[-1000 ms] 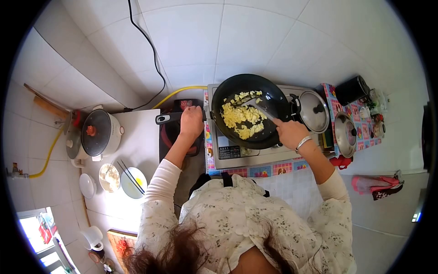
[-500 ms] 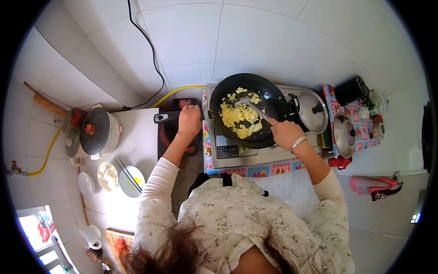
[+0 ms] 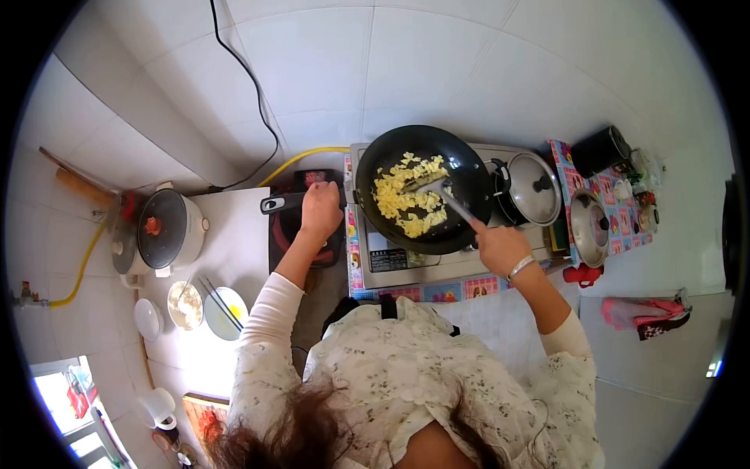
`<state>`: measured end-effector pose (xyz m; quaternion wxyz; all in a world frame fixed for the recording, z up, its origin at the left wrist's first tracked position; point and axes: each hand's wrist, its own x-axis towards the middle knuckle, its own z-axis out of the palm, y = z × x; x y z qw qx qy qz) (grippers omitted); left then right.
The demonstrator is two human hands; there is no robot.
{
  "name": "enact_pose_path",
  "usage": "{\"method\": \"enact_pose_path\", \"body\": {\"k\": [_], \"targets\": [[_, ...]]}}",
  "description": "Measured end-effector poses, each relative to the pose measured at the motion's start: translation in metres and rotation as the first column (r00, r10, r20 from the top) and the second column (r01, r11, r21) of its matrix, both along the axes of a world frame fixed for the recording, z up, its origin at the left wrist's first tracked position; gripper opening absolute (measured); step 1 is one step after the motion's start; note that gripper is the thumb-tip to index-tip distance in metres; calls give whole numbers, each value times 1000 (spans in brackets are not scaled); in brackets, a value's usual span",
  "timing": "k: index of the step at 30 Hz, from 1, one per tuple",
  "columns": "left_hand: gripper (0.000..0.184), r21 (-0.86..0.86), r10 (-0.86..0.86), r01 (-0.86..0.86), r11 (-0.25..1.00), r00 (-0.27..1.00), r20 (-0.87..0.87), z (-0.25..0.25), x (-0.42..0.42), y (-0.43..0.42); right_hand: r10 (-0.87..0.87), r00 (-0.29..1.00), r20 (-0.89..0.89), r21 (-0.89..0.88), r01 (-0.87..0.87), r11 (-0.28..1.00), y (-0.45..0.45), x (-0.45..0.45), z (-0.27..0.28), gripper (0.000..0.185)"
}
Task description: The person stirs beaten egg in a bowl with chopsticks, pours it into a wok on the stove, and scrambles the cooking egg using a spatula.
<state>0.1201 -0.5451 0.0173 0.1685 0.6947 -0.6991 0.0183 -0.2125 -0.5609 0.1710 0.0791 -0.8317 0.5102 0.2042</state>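
A black wok (image 3: 465,227) sits on the gas stove (image 3: 437,271), with scrambled egg (image 3: 394,202) broken into yellow pieces over its left half. My left hand (image 3: 321,209) is closed around the wok's black handle, left of the pan. In my right hand (image 3: 501,248) is the handle of a metal spatula (image 3: 462,209). The spatula's blade lies among the egg pieces near the middle of the wok, partly covered by them.
A lidded pot (image 3: 534,187) stands on the stove right of the wok. Farther right, a steel lid (image 3: 589,227) rests on a patterned cloth. On the left counter are a rice cooker (image 3: 168,227), a bowl of rice (image 3: 185,306) and a bowl with chopsticks (image 3: 226,313).
The spatula blade has shifted and turned within the egg, and my right hand has moved slightly right and down. Some egg pieces lie differently. My left hand keeps its hold on the handle.
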Motion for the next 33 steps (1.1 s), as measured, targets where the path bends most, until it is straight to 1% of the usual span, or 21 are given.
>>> {"method": "enact_pose_path", "body": {"k": [3, 4, 7, 10, 13, 16, 19, 20, 23, 26, 29, 32, 33], "targets": [[16, 5, -10, 10, 1000, 1000, -2, 0, -1, 1, 39, 996, 86, -15, -38, 999, -3, -7, -3, 33], [16, 5, -7, 7, 1000, 1000, -1, 1, -2, 1, 32, 996, 84, -41, -28, 999, -8, -9, -4, 32], [17, -3, 8, -8, 1000, 1000, 15, -1, 1, 0, 18, 997, 75, -42, -15, 999, -11, -8, 11, 31], [17, 5, 11, -11, 1000, 999, 30, -3, 1, -2, 3, 994, 109, -52, 2, 999, -10, 4, 27, 30], [17, -5, 0, 0, 1000, 1000, 22, -3, 0, -1, 3, 993, 115, -65, 5, 998, -20, 9, 3, 33], [18, 2, 3, -3, 1000, 1000, 28, 0, 1, 0, -13, 999, 40, -18, 14, 1000, -13, 16, 1, 32], [17, 7, -2, 2, 1000, 999, 33, -1, 0, 1, 7, 997, 77, -78, -1, 997, -29, 6, -2, 30], [17, -4, 0, 1, 1000, 999, 33, -1, -1, 0, -4, 999, 39, -66, 7, 998, -29, 8, -1, 31], [16, -13, 6, -6, 1000, 1000, 7, -2, 0, 0, 21, 993, 116, -43, -16, 999, -27, 5, 1, 31], [16, -37, -3, 3, 999, 1000, 2, -1, 0, 1, -51, 993, 106, -75, 59, 995, -27, 1, 14, 31], [16, -19, 6, -6, 1000, 1000, -8, -1, 0, 1, -52, 994, 99, -25, 55, 998, -19, 4, 32, 32], [16, 24, 8, -6, 1000, 999, -53, 1, -1, 0, 1, 996, 88, -23, 1, 1000, -15, 1, 5, 32], [16, 5, -2, 2, 1000, 998, -56, 1, -2, -1, -4, 997, 72, -28, 6, 1000, -15, 1, 1, 32]]}}
